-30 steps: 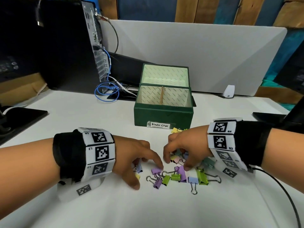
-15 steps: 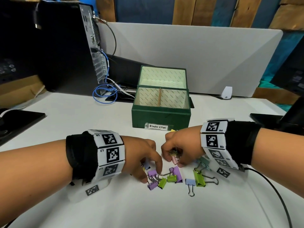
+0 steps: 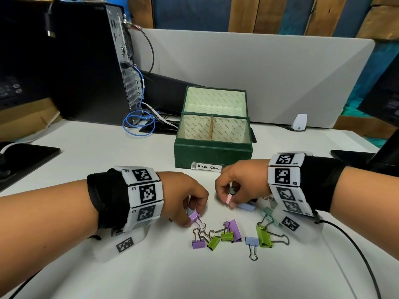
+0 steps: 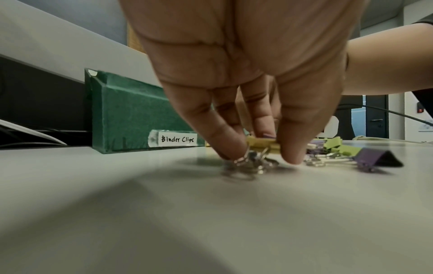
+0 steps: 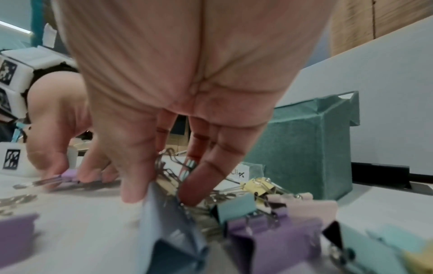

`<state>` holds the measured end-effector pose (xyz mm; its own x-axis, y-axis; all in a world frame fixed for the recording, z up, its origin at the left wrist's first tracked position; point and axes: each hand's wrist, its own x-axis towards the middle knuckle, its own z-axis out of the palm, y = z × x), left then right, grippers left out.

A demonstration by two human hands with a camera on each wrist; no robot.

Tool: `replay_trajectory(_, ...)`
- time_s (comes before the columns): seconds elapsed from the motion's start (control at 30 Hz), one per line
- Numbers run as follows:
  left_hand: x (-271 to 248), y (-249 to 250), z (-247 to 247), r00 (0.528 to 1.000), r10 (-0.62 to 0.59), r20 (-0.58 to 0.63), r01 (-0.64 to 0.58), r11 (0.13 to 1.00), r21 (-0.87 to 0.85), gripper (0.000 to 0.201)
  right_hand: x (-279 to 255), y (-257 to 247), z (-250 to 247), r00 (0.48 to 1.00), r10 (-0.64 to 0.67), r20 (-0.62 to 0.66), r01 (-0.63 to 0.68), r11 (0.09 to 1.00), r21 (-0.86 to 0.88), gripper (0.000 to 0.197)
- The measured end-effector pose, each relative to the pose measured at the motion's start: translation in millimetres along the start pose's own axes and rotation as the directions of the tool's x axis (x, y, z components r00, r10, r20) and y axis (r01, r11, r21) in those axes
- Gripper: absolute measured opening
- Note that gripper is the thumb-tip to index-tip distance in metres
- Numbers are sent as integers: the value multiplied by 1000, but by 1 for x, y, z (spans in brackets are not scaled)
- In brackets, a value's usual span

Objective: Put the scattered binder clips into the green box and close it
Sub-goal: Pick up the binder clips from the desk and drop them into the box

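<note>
The green box (image 3: 213, 152), labelled "Binder Clips", stands open on the white desk with its lid upright behind it. It also shows in the left wrist view as the green box (image 4: 131, 118). In front of it, my left hand (image 3: 194, 214) curls round a few clips, and a purple clip (image 3: 193, 216) shows at its fingertips. From the wrist, my left hand (image 4: 260, 155) pinches a yellow clip (image 4: 262, 142) just above the desk. My right hand (image 3: 226, 197) grips a bunch with a pink clip (image 3: 229, 199). Several loose clips (image 3: 235, 229) lie between and below the hands.
A black computer tower (image 3: 86, 61) with a blue cable (image 3: 138, 124) stands at the back left. A grey partition (image 3: 259, 72) runs behind the box, with a small white device (image 3: 299, 123) at its foot. Dark flat items lie at the desk's left (image 3: 26, 156) and right (image 3: 349, 154) edges.
Both hands have curled in and taken hold of clips from the pile, then drawn slightly back toward the box. Fewer clips lie loose between them.
</note>
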<state>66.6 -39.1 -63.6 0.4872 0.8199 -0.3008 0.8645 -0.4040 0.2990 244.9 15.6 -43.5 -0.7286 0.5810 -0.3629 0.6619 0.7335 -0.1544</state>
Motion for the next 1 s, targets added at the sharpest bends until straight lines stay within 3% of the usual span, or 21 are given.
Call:
replay_trajectory(0.23,0,-7,-4,998,-6,-55,4,999,-32,23,-4,12,-16,987,63,-151,-21,964,267,18)
replay_trajectory(0.33,-1,-9,-6,994,-1,-106,-5,998,-58,23,-6,17,-28,958,115,-262,-18,938,347,18)
replay_trajectory(0.47,-3,-11,-18,982,1,-191,-24,993,-117,29,-1,24,-49,819,210,-533,8,926,378,11)
replay_trajectory(0.57,-1,-11,-34,966,7,-257,-66,972,-224,32,13,35,-56,728,286,-623,-64,934,353,12)
replay_trajectory(0.77,16,-11,-69,892,-76,-446,-117,913,-391,24,20,45,-51,768,331,-548,-149,925,349,33)
replay_trajectory(1.0,55,-6,-91,827,-166,-538,-144,861,-488,24,-14,47,-37,757,216,-617,-69,965,252,24)
